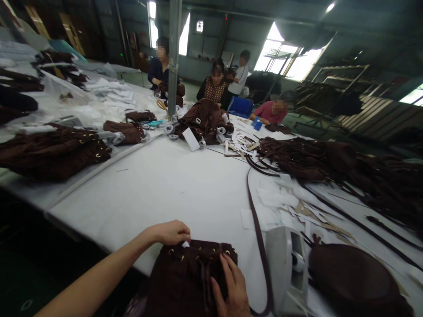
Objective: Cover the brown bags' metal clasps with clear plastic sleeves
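Note:
A dark brown drawstring bag (pixel 180 281) with gold eyelets round its top stands close to me at the table's near edge. At the rim's back left, my left hand (pixel 172 232) is closed, with its fingers curled down over a small white piece (pixel 185 244) that looks like paper. Most of that piece is hidden. My right hand (pixel 233 286) lies open against the bag's front right, its fingers stretched toward the eyelets and the thumb apart. Beside it, a thin brown cord (pixel 206 281) hangs down the front.
Right of me stand a grey tape dispenser (pixel 284 268) and a round brown bag (pixel 357 277). A long brown strap (pixel 256 220) runs across the white table (pixel 158 189). More brown bags (pixel 205 116) lie farther off, near a metal post (pixel 173 57). Several people work beyond.

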A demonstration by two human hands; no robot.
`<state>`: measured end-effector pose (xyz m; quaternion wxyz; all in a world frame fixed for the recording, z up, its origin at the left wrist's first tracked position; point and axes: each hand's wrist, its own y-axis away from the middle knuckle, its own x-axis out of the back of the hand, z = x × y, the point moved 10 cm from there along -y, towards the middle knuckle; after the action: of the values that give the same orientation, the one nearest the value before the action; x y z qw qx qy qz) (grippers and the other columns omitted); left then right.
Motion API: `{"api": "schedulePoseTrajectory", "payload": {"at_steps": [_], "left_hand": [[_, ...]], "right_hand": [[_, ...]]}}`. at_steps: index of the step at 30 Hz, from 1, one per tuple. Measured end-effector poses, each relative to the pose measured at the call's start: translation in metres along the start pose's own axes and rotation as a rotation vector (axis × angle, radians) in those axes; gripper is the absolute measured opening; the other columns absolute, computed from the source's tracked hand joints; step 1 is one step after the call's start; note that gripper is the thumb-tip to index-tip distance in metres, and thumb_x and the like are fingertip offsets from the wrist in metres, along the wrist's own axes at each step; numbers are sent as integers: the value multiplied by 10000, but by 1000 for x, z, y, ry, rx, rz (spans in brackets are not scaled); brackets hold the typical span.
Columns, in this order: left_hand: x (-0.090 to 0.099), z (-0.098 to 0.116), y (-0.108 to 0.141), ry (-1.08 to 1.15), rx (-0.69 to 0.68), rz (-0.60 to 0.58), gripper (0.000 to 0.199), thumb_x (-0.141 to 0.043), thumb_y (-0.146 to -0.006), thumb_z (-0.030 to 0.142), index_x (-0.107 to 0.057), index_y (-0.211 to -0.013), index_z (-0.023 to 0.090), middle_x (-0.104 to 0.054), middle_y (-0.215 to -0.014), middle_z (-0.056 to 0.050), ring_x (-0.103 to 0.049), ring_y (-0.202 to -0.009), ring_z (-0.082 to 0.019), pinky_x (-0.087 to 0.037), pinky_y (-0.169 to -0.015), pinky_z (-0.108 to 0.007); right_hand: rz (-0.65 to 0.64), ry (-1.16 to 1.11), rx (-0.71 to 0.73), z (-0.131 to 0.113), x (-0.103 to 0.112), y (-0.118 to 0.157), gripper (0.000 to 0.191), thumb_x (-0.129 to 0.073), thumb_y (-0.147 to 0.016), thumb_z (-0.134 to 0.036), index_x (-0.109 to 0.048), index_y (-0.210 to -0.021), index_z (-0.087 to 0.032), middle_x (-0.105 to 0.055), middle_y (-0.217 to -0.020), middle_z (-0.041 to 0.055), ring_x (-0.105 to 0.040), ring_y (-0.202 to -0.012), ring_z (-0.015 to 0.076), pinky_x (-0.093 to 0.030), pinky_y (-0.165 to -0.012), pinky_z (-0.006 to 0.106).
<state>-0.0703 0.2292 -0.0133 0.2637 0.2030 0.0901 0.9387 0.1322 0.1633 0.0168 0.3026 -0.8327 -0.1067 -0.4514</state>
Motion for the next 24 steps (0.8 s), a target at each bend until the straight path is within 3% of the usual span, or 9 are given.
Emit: {"api": "schedulePoseTrajectory", "payload": {"at_steps": [4,8,10,12,15,17,19,21,24], "left_hand": [[14,5,-2,2,-31,105,309,-529,-828,432,-738,-793,207,-694,-881,-37,-574,-886,-201,-404,-917,-304],[42,-14,28,92,39,303,573,-231,-926,541,-642,-1109,186,-632,-1179,-85,-551,-1078,-225,-411,-966,-344],[47,-31,55,121,109,402,610,-203,-922,564,-565,-1207,165,-600,-1221,-118,-558,-1069,-240,-445,-928,-370],[36,-46,81,140,190,459,596,-309,-897,585,-503,-1267,160,-615,-1163,-124,-602,-953,-233,-489,-837,-363],[1,-63,109,168,308,530,642,-497,-833,567,-413,-1338,180,-629,-1083,-85,-625,-756,-191,-513,-704,-324],[-19,-63,115,162,325,595,636,-533,-822,532,-409,-1338,182,-646,-1070,-77,-640,-839,-220,-514,-779,-347],[-27,-58,114,194,279,675,596,-520,-835,501,-422,-1322,172,-639,-1150,-89,-608,-1037,-249,-465,-936,-372],[-18,-51,109,241,203,740,570,-495,-848,490,-435,-1309,159,-594,-1260,-97,-541,-1174,-249,-399,-1035,-369],[27,-45,112,170,153,837,574,-488,-842,508,-463,-1299,163,-574,-1302,-84,-518,-1210,-252,-370,-1067,-370]], "right_hand": [[13,27,33,-2,3,-4,550,-489,-919,-304,-307,-1434,-243,-495,-1315,132,-513,-1175,296,-528,-893,471],[90,104,25,7,16,1,542,-500,-916,-347,-337,-1416,-215,-475,-1322,156,-500,-1180,316,-503,-913,494],[181,164,-34,22,29,9,545,-499,-910,-410,-366,-1396,-201,-497,-1283,173,-522,-1139,340,-492,-899,528],[223,190,-125,42,34,21,551,-474,-914,-456,-377,-1381,-180,-543,-1206,182,-576,-1049,336,-519,-842,514],[163,141,-185,55,24,34,527,-441,-931,-455,-379,-1367,-167,-618,-1061,150,-640,-900,288,-566,-740,434],[129,86,-188,46,16,36,450,-414,-951,-405,-406,-1340,-179,-639,-1018,127,-647,-889,266,-573,-737,403],[113,27,-215,31,11,29,373,-376,-968,-332,-441,-1305,-186,-642,-1029,121,-639,-937,252,-568,-775,388],[103,-40,-247,15,8,16,342,-372,-967,-283,-465,-1282,-187,-644,-1042,114,-634,-965,234,-560,-807,367],[83,-153,-200,-10,8,-9,339,-399,-956,-267,-484,-1275,-189,-655,-1054,102,-634,-979,215,-550,-832,334]]}}
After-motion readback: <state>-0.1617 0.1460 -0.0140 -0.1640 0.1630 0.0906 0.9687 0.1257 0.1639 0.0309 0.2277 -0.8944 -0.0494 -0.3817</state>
